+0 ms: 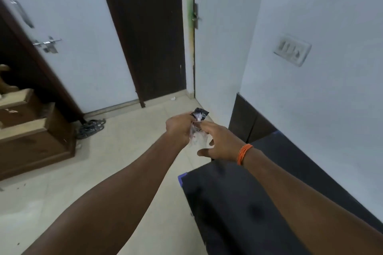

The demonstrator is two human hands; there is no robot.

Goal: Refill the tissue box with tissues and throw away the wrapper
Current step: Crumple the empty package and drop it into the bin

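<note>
Wrapper (200, 115) held mid-view over open floor (124, 143).
Left hand (179, 128) grips it, fingers curled; right hand (221, 141) touches it, fingers spread, pinch unclear. Table (238, 203) edge at 5 o'clock; steps (31, 136) at 9.

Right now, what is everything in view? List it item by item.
wrapper: one, clear and black, crumpled, between the hands
door: one, dark brown, centre back
latch: one, silver, on the white door at left
switch plate: one, white, right wall
sandals: one pair, dark, on the floor at left
wooden unit: one, brown, stepped, far left
black surface: one, lower right
wristband: one, orange, right wrist
left hand: grips the wrapper
right hand: fingers spread, one touching the wrapper
</note>
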